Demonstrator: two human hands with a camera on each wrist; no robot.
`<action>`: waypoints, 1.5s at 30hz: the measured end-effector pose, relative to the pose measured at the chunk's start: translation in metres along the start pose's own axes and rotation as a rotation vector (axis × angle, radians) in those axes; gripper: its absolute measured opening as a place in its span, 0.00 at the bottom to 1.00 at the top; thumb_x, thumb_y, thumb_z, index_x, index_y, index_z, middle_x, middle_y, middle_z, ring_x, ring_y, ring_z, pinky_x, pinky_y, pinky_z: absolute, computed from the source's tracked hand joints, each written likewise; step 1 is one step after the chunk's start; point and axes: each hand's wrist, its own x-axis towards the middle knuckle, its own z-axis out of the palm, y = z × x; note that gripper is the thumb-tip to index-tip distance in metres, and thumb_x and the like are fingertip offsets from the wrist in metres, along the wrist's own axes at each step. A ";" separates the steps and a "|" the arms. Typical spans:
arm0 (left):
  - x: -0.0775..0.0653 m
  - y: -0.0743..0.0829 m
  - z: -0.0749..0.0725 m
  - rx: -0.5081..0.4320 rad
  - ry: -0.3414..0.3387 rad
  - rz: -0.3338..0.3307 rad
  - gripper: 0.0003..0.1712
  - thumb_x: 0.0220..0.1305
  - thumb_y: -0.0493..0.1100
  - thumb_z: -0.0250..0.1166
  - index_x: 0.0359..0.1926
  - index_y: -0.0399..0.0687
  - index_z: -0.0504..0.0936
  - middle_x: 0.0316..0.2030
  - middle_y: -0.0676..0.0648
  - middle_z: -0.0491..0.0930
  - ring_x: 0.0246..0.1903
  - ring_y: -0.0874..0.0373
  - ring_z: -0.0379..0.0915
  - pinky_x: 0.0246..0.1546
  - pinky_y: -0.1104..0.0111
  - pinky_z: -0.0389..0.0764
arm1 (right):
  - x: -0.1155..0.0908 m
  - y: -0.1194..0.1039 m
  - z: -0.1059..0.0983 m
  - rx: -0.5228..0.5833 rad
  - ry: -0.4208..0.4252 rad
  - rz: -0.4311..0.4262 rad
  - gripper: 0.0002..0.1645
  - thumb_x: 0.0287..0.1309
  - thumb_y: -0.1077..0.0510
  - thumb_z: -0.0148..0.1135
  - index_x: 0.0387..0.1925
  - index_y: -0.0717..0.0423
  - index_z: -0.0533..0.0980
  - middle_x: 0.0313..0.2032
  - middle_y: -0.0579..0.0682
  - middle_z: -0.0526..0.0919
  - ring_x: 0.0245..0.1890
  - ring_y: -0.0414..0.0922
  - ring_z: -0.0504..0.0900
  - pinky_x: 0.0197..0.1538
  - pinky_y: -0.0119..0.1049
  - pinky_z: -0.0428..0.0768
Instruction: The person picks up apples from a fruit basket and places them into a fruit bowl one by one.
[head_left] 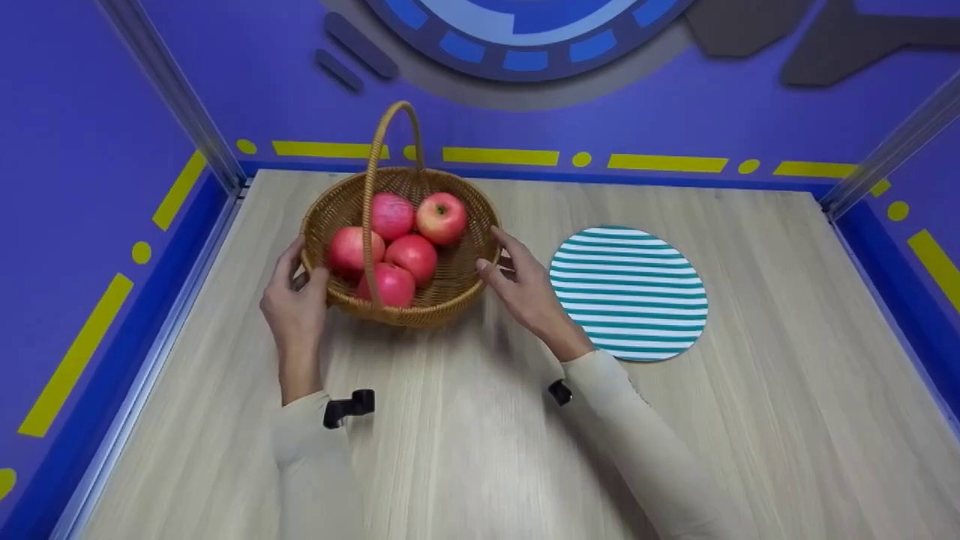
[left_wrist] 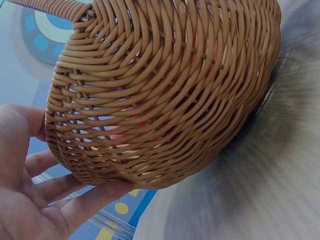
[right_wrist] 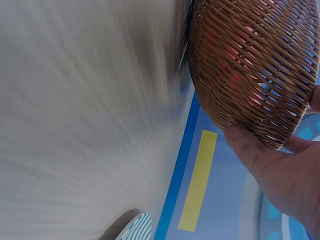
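A round wicker basket (head_left: 409, 318) with a tall arched handle holds several red apples (head_left: 441, 218). My left hand (head_left: 295, 300) grips its left side, thumb at the rim and fingers on the outer wall. On the opposite side, my right hand (head_left: 529, 289) grips the rim with the thumb on top. In the left wrist view, the left fingers (left_wrist: 95, 200) spread under the curve of the woven wall. The right wrist view has the right hand (right_wrist: 285, 175) against the weave, with red showing through the gaps. Part of each hand's fingers is hidden behind the basket in the head view.
To the right of the basket lies a round mat (head_left: 628, 292) with green and white stripes on the pale wooden table (head_left: 465, 450). Blue-purple panels (head_left: 510, 127) with yellow marks stand behind and at both sides. Metal posts (head_left: 180, 97) rise at the back corners.
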 end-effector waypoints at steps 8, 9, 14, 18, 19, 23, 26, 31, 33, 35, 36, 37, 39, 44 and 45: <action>-0.002 0.000 0.001 -0.045 -0.036 -0.015 0.30 0.70 0.41 0.64 0.72 0.56 0.80 0.67 0.48 0.79 0.59 0.51 0.83 0.34 0.75 0.86 | -0.002 0.004 -0.004 0.025 -0.003 -0.003 0.43 0.78 0.41 0.59 0.84 0.50 0.57 0.80 0.54 0.61 0.73 0.52 0.71 0.68 0.43 0.77; -0.002 0.000 0.002 -0.047 -0.037 -0.014 0.30 0.69 0.41 0.65 0.72 0.56 0.81 0.67 0.48 0.80 0.59 0.51 0.83 0.33 0.75 0.86 | -0.002 0.005 -0.005 0.024 -0.002 -0.006 0.43 0.78 0.41 0.59 0.84 0.50 0.57 0.80 0.54 0.62 0.73 0.52 0.72 0.68 0.43 0.77; -0.003 0.000 0.004 -0.045 -0.041 0.000 0.30 0.69 0.41 0.64 0.71 0.56 0.81 0.66 0.48 0.80 0.58 0.52 0.83 0.33 0.74 0.86 | -0.004 0.007 -0.009 0.024 0.002 -0.013 0.43 0.78 0.41 0.59 0.84 0.51 0.57 0.80 0.55 0.62 0.73 0.52 0.72 0.68 0.42 0.77; -0.003 0.001 0.007 -0.037 -0.056 0.026 0.30 0.69 0.41 0.64 0.72 0.55 0.81 0.67 0.48 0.80 0.58 0.51 0.83 0.33 0.74 0.86 | -0.005 0.010 -0.013 0.039 0.007 -0.008 0.44 0.77 0.39 0.60 0.84 0.50 0.58 0.79 0.54 0.63 0.72 0.51 0.73 0.67 0.42 0.78; -0.004 0.001 0.007 -0.033 -0.058 0.035 0.30 0.69 0.41 0.65 0.72 0.55 0.80 0.67 0.47 0.80 0.58 0.50 0.83 0.32 0.74 0.86 | -0.005 0.011 -0.014 0.046 0.007 -0.008 0.44 0.77 0.39 0.60 0.84 0.49 0.58 0.79 0.54 0.63 0.72 0.51 0.73 0.67 0.42 0.78; -0.005 -0.001 0.009 -0.023 -0.063 0.057 0.30 0.69 0.41 0.66 0.72 0.56 0.80 0.67 0.48 0.79 0.57 0.50 0.83 0.32 0.74 0.86 | -0.007 0.015 -0.017 0.060 0.003 -0.014 0.45 0.76 0.39 0.61 0.83 0.51 0.58 0.79 0.54 0.63 0.71 0.50 0.73 0.67 0.42 0.78; -0.006 -0.002 0.011 -0.032 -0.071 0.072 0.30 0.69 0.40 0.66 0.71 0.55 0.81 0.67 0.47 0.79 0.57 0.49 0.83 0.31 0.72 0.87 | -0.008 0.017 -0.020 0.053 0.004 -0.016 0.45 0.76 0.39 0.61 0.83 0.52 0.58 0.78 0.55 0.64 0.71 0.51 0.73 0.67 0.43 0.78; -0.006 -0.003 0.016 -0.056 -0.091 0.104 0.29 0.69 0.40 0.66 0.71 0.52 0.81 0.66 0.46 0.80 0.56 0.47 0.84 0.31 0.71 0.88 | -0.011 0.018 -0.025 0.037 0.015 -0.011 0.45 0.76 0.39 0.61 0.83 0.51 0.58 0.78 0.55 0.65 0.71 0.51 0.73 0.67 0.44 0.78; -0.006 -0.003 0.018 -0.062 -0.101 0.113 0.29 0.69 0.40 0.66 0.71 0.52 0.81 0.66 0.46 0.79 0.56 0.47 0.84 0.31 0.72 0.87 | -0.012 0.019 -0.027 0.032 0.021 -0.007 0.45 0.76 0.39 0.61 0.83 0.51 0.58 0.78 0.54 0.65 0.72 0.51 0.73 0.68 0.44 0.78; -0.006 -0.002 0.020 -0.066 -0.109 0.120 0.29 0.69 0.40 0.66 0.71 0.52 0.81 0.67 0.46 0.79 0.56 0.46 0.84 0.31 0.72 0.87 | -0.013 0.020 -0.029 0.027 0.026 -0.008 0.44 0.77 0.40 0.61 0.83 0.51 0.58 0.78 0.55 0.65 0.72 0.51 0.73 0.68 0.43 0.77; -0.007 -0.002 0.021 -0.069 -0.111 0.124 0.29 0.69 0.40 0.66 0.71 0.52 0.81 0.67 0.45 0.79 0.56 0.46 0.84 0.31 0.73 0.87 | -0.013 0.021 -0.030 0.024 0.028 -0.006 0.44 0.77 0.40 0.61 0.83 0.51 0.59 0.78 0.54 0.65 0.72 0.50 0.73 0.68 0.43 0.77; -0.007 -0.002 0.021 -0.070 -0.113 0.128 0.29 0.69 0.40 0.66 0.71 0.52 0.81 0.67 0.45 0.79 0.55 0.46 0.84 0.32 0.73 0.87 | -0.013 0.021 -0.031 0.022 0.030 -0.006 0.44 0.77 0.40 0.61 0.83 0.51 0.59 0.78 0.54 0.65 0.72 0.50 0.73 0.68 0.43 0.77; -0.007 -0.002 0.023 -0.069 -0.114 0.136 0.29 0.69 0.40 0.67 0.71 0.52 0.81 0.67 0.46 0.79 0.55 0.45 0.84 0.32 0.74 0.86 | -0.014 0.022 -0.033 0.018 0.033 -0.009 0.44 0.76 0.40 0.61 0.83 0.52 0.59 0.78 0.54 0.65 0.72 0.50 0.73 0.68 0.42 0.77; -0.009 -0.003 0.026 -0.063 -0.119 0.152 0.29 0.69 0.40 0.67 0.70 0.51 0.82 0.66 0.45 0.80 0.55 0.45 0.84 0.32 0.75 0.86 | -0.016 0.025 -0.037 0.012 0.031 -0.016 0.44 0.76 0.40 0.62 0.82 0.52 0.60 0.77 0.54 0.66 0.72 0.50 0.72 0.69 0.42 0.76; -0.009 -0.003 0.026 -0.064 -0.123 0.152 0.29 0.69 0.40 0.67 0.71 0.51 0.81 0.66 0.45 0.80 0.55 0.45 0.84 0.32 0.75 0.86 | -0.016 0.026 -0.038 0.010 0.030 -0.017 0.44 0.76 0.39 0.62 0.82 0.52 0.60 0.77 0.54 0.66 0.72 0.50 0.72 0.69 0.42 0.76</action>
